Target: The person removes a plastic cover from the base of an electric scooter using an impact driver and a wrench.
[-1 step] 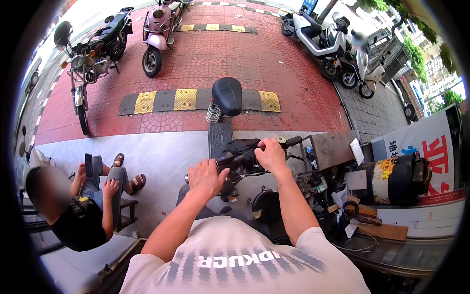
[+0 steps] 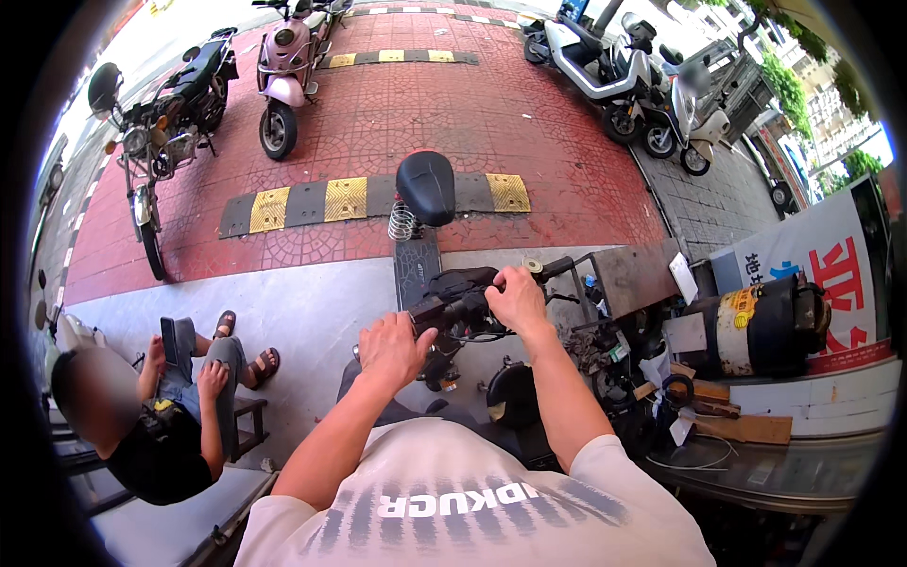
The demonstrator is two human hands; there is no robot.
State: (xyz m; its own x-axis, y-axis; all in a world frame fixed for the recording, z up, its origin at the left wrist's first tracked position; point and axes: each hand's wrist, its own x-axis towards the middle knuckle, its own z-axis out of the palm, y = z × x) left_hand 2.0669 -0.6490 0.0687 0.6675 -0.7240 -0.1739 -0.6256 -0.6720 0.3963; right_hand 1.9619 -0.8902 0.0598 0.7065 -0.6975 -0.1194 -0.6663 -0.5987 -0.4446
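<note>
In front of me stands an electric scooter with a black padded seat (image 2: pixel 425 189) on a coil spring (image 2: pixel 401 225), above a narrow dark deck (image 2: pixel 417 269). My left hand (image 2: pixel 392 350) is wrapped over the left end of its black handlebar (image 2: pixel 430 314), the thumb lying toward the middle. At the bar's right part, my right hand (image 2: pixel 517 299) is closed in a pinch beside the cables; what its fingertips hold is hidden. Just past it, a round brass-coloured bell-like piece (image 2: pixel 534 266) and the black right grip (image 2: pixel 557 267) show, with a brake lever below.
At left a seated person (image 2: pixel 170 439) holds a phone (image 2: pixel 177 342). To the right are a metal table (image 2: pixel 638 285), a heap of parts (image 2: pixel 614 364), and a black and cream cylinder (image 2: pixel 756 326). Motorcycles and scooters (image 2: pixel 288 80) stand beyond a yellow-black speed bump (image 2: pixel 345 199).
The whole view has shifted slightly, with the scooter a little further left. Both hands keep their places on the handlebar. The seated person's phone has tilted a little.
</note>
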